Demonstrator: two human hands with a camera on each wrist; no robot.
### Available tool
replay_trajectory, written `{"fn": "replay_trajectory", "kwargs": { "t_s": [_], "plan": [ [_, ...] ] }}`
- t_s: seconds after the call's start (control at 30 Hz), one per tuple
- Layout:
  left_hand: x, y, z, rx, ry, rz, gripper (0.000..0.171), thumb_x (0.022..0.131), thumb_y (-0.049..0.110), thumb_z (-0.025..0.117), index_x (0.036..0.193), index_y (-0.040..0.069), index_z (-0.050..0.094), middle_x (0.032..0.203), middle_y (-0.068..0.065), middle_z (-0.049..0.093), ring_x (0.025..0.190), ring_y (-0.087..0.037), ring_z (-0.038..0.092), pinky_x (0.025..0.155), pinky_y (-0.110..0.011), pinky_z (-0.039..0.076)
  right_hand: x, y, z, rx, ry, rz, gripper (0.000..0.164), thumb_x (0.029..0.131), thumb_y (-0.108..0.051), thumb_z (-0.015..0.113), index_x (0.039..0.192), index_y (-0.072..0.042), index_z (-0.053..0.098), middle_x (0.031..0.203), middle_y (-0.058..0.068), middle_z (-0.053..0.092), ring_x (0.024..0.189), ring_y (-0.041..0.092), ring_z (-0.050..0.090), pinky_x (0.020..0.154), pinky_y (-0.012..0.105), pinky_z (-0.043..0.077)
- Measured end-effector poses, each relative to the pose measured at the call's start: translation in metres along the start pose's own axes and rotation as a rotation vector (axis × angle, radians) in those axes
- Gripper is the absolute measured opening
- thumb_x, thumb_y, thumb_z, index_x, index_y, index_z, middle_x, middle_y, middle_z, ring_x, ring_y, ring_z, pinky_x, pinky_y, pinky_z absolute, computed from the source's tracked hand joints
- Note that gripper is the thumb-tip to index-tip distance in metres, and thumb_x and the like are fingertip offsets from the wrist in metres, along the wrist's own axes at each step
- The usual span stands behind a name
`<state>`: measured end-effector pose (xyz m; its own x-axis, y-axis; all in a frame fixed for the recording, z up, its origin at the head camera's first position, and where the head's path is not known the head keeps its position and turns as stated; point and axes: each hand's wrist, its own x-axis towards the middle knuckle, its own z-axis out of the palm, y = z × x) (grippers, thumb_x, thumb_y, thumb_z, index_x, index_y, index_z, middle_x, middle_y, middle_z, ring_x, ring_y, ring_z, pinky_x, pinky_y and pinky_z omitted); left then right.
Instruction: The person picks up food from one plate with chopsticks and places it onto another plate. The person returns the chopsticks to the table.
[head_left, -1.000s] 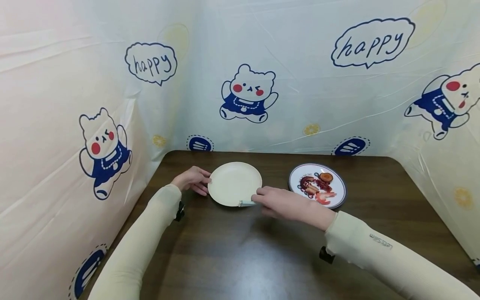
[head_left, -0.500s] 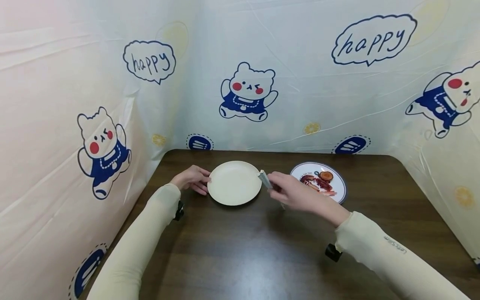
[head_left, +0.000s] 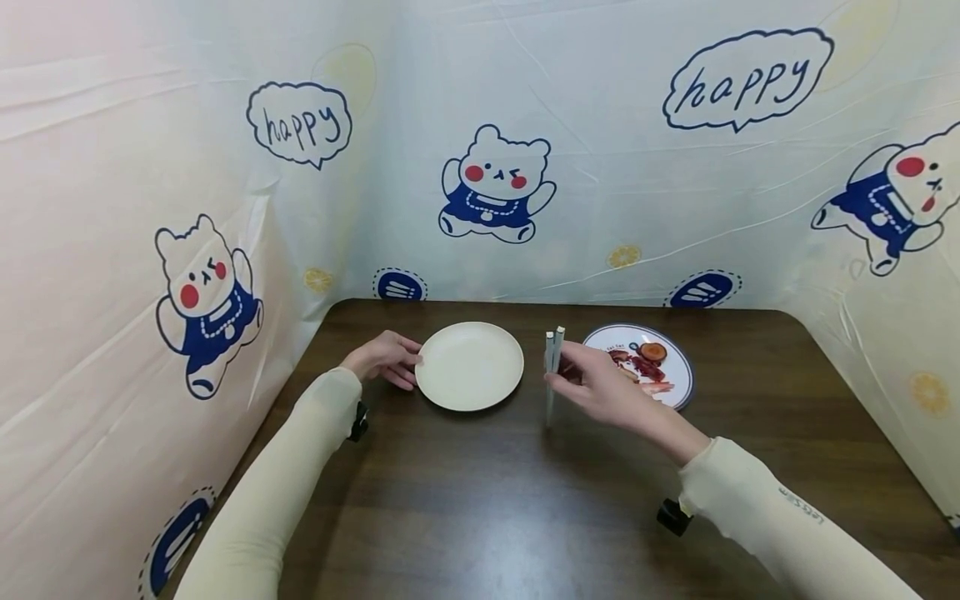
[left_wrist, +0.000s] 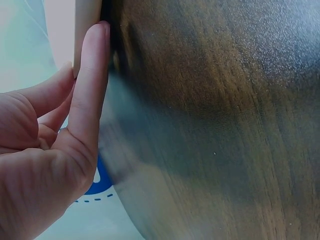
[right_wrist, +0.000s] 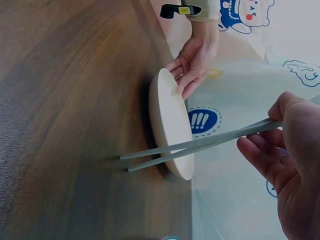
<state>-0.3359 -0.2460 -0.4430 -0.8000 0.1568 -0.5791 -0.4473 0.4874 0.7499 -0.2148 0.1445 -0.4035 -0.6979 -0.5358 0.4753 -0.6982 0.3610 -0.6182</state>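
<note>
A: What's held in the R hand (head_left: 603, 383)?
B: Grey chopsticks (head_left: 551, 353), gripped w/ thumb + fingers, tips pointed down, slightly right of ctr.
A: & the L hand (head_left: 384, 358)?
B: Cream plate (head_left: 468, 367) rim's pinched by it, near frame ctr. Blue-rimmed plate (head_left: 671, 358), right of ctr, is partly hidden by the R hand.

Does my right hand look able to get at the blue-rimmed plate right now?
Probably yes. In the head view your right hand overlaps the blue-rimmed plate, with nothing seen between them, but it holds chopsticks, which it may need to put down first.
</note>
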Motion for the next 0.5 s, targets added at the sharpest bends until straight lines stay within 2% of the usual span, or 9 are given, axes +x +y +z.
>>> {"fn": "replay_trajectory", "kwargs": {
  "t_s": [0.3,0.5],
  "plan": [
    [-0.003,0.002,0.000,0.001,-0.001,0.000,0.049,0.106,0.008,0.064,0.152,-0.003,0.051,0.106,-0.020,0.073,0.079,-0.027,0.076,0.076,-0.041,0.067,-0.009,0.003,-0.006,-0.030,0.060,0.027,0.018,0.092,0.004,0.075,0.103,-0.009,0.068,0.090,-0.002,0.068,0.077,0.012,0.066,0.066,0.032,0.064],
    [-0.005,0.001,0.001,0.002,0.002,-0.003,0.047,0.106,0.007,0.064,0.151,-0.003,0.052,0.104,-0.020,0.073,0.077,-0.026,0.076,0.075,-0.041,0.067,-0.013,0.004,-0.008,-0.037,0.067,0.056,0.014,0.092,0.002,0.077,0.104,-0.005,0.072,0.087,-0.004,0.069,0.073,0.013,0.064,0.063,0.037,0.063]
  ]
}}
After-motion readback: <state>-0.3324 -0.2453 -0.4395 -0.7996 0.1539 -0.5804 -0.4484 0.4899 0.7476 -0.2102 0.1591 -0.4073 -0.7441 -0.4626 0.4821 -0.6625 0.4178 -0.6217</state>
